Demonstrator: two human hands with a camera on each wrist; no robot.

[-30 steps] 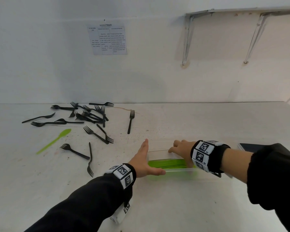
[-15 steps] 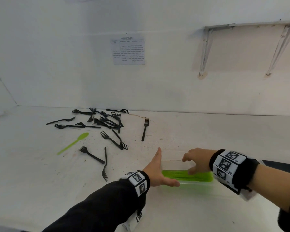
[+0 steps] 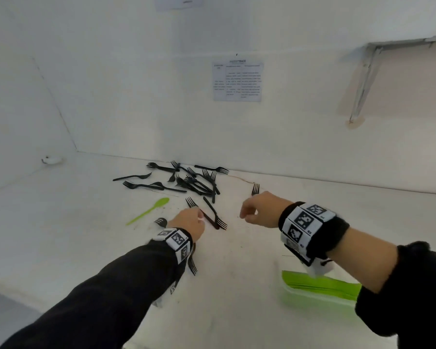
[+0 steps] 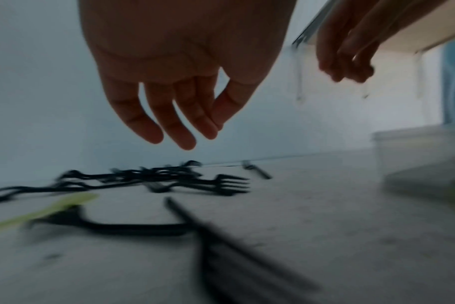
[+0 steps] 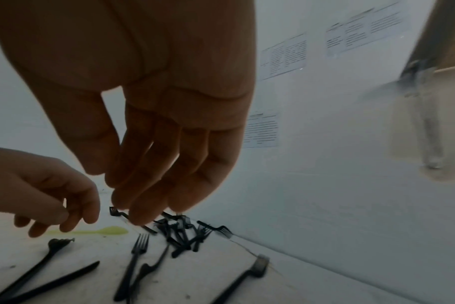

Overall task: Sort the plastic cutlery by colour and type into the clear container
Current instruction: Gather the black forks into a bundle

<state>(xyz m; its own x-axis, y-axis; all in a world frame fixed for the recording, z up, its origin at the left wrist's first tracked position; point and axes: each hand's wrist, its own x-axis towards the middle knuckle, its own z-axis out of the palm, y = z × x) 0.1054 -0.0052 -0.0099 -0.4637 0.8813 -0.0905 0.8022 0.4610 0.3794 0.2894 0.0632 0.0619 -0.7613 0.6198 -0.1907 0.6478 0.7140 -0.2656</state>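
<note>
Black plastic forks [image 3: 194, 181] are lying scattered on the white table [image 3: 61, 222], most of them in a crossed heap beyond both hands near the back wall, long axes running every way. Left hand [image 3: 189, 226] is hovering low over the table, fingers [image 4: 153, 121] hanging straight and relaxed, holding nothing. Just right of it two black forks [image 3: 213, 216] are lying in a V, handles slanting away from the person, one head pointing at the person and one toward the wall. Left of that hand, the single green spoon [image 3: 149, 210] is lying flat, long axis diagonal, bowl pointing away toward the wall. Right hand [image 3: 261, 210] is hovering too, fingers [image 5: 169, 164] loosely curled downward, gripping nothing; a lone fork [image 3: 255, 189] is showing just beyond its knuckles, tines toward the wall. Clear container [image 3: 312, 295] is sitting well behind the right hand, under the right forearm, holding green cutlery [image 3: 320, 284] laid lengthwise across the person's view.
</note>
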